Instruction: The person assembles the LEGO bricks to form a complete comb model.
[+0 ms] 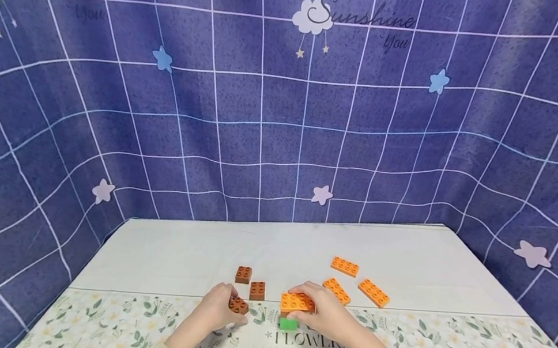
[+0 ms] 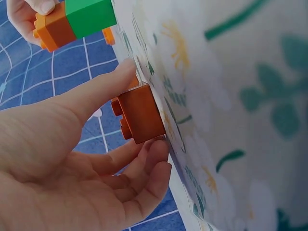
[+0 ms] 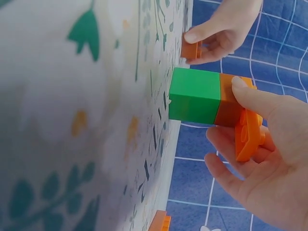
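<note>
My left hand (image 1: 214, 308) is curled round a brown brick (image 2: 142, 114) that sits on the cloth, thumb to one side and fingers to the other. Its studs face up. To the right, my right hand (image 1: 327, 313) grips a flat orange brick (image 1: 297, 301) on top of a small stack. Under that flat piece is a brown brick (image 3: 229, 102), and a green brick (image 3: 195, 96) forms the base on the cloth. The orange piece juts past the stack toward the right palm, and the right thumb lies against the stack's upper part.
Two more brown bricks, one farther back (image 1: 243, 275) and one nearer (image 1: 257, 291), lie beyond the left hand. Three flat orange bricks (image 1: 345, 266) lie behind and right of the stack. A floral cloth (image 1: 124, 323) covers the table front; a blue grid curtain (image 1: 231, 133) hangs behind.
</note>
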`<state>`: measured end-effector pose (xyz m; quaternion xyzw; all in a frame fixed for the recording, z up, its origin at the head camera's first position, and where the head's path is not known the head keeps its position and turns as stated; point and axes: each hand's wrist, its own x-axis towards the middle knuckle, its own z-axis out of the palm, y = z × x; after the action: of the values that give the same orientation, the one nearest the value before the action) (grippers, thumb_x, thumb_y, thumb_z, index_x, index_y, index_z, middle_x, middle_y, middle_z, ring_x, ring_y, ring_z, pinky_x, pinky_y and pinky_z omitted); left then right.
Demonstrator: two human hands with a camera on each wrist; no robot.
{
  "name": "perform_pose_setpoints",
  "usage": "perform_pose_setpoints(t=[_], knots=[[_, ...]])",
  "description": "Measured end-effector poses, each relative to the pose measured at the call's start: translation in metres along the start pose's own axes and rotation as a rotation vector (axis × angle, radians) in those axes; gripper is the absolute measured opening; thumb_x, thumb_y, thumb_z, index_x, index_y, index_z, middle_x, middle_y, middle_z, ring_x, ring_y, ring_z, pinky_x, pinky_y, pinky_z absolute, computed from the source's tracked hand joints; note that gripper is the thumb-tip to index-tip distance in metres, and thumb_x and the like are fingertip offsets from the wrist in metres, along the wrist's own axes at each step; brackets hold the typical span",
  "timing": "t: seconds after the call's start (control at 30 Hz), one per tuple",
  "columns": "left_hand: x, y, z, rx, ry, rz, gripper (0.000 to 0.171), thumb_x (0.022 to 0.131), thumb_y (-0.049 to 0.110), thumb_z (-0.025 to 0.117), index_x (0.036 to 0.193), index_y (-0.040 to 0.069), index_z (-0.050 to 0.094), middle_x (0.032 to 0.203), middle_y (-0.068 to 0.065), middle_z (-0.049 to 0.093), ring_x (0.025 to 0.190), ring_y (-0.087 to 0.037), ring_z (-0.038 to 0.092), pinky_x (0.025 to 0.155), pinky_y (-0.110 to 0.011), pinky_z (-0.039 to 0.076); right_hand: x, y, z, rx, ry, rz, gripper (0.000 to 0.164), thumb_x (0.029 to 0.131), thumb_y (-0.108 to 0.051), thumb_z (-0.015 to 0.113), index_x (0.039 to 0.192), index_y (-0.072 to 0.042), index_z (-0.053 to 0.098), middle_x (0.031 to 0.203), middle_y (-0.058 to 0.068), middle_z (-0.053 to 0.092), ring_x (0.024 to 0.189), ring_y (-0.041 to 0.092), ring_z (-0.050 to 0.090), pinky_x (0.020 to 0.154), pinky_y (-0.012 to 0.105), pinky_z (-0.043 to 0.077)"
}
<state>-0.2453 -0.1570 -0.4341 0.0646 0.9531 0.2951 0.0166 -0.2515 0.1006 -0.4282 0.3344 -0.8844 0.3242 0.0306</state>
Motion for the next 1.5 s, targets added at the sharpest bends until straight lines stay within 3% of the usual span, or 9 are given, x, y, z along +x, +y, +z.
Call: perform_pose_setpoints(t=[0.1, 0.5, 0.73, 0.9, 1.03, 1.5], knots=[[0.000, -0.001, 0.000, 0.005, -0.004, -0.009, 0.043, 0.069, 0.019, 0.084, 0.095, -0.003, 0.058, 0.086, -0.008, 0.054, 0.076, -0.019, 0.051, 0.067, -0.037, 0.049, -0.001, 0.000, 0.000, 0.010, -0.003, 0.006, 0.045, 0.085, -0.039, 0.066, 0.121, -0.013, 0.061, 0.110, -0.003, 0.064, 0.096, 0.012, 0.059, 0.079, 0.028, 0.052], [0.002, 0.000, -0.001, 0.033, 0.001, -0.044, 0.037, 0.070, 0.018, 0.082, 0.092, 0.001, 0.059, 0.086, -0.007, 0.059, 0.078, -0.020, 0.055, 0.067, -0.038, 0.049, -0.001, 0.003, 0.003, 0.062, -0.015, 0.020, 0.044, 0.086, -0.038, 0.066, 0.123, -0.015, 0.059, 0.115, -0.002, 0.063, 0.095, 0.012, 0.059, 0.076, 0.027, 0.052], [0.003, 0.000, -0.003, 0.030, -0.006, 0.007, 0.036, 0.071, 0.018, 0.082, 0.094, 0.001, 0.061, 0.089, -0.007, 0.060, 0.082, -0.022, 0.057, 0.071, -0.040, 0.050, -0.001, 0.004, 0.004, 0.049, -0.012, 0.024, 0.044, 0.086, -0.038, 0.066, 0.123, -0.015, 0.059, 0.118, -0.002, 0.063, 0.103, 0.016, 0.059, 0.085, 0.033, 0.052], [0.004, 0.003, -0.003, 0.009, -0.009, 0.059, 0.039, 0.073, 0.018, 0.081, 0.102, 0.001, 0.062, 0.097, -0.010, 0.061, 0.091, -0.027, 0.058, 0.079, -0.045, 0.051, 0.000, 0.006, 0.004, 0.080, -0.011, 0.051, 0.049, 0.084, -0.039, 0.068, 0.123, -0.011, 0.057, 0.113, -0.001, 0.064, 0.092, 0.009, 0.059, 0.078, 0.027, 0.052], [0.003, 0.008, -0.003, 0.001, 0.005, 0.103, 0.044, 0.074, 0.016, 0.079, 0.110, -0.003, 0.062, 0.107, -0.015, 0.061, 0.102, -0.034, 0.057, 0.087, -0.048, 0.050, 0.000, 0.006, 0.003, 0.088, -0.005, 0.063, 0.043, 0.083, -0.038, 0.069, 0.117, -0.013, 0.058, 0.100, -0.006, 0.064, 0.081, 0.003, 0.056, 0.069, 0.022, 0.050], [0.002, 0.019, -0.004, -0.034, 0.001, 0.162, 0.039, 0.077, 0.013, 0.077, 0.111, 0.001, 0.061, 0.109, -0.013, 0.063, 0.096, -0.028, 0.060, 0.081, -0.041, 0.053, 0.000, 0.006, 0.003, 0.126, -0.017, 0.056, 0.036, 0.084, -0.034, 0.070, 0.112, -0.014, 0.059, 0.089, -0.009, 0.061, 0.071, 0.000, 0.053, 0.062, 0.020, 0.047]])
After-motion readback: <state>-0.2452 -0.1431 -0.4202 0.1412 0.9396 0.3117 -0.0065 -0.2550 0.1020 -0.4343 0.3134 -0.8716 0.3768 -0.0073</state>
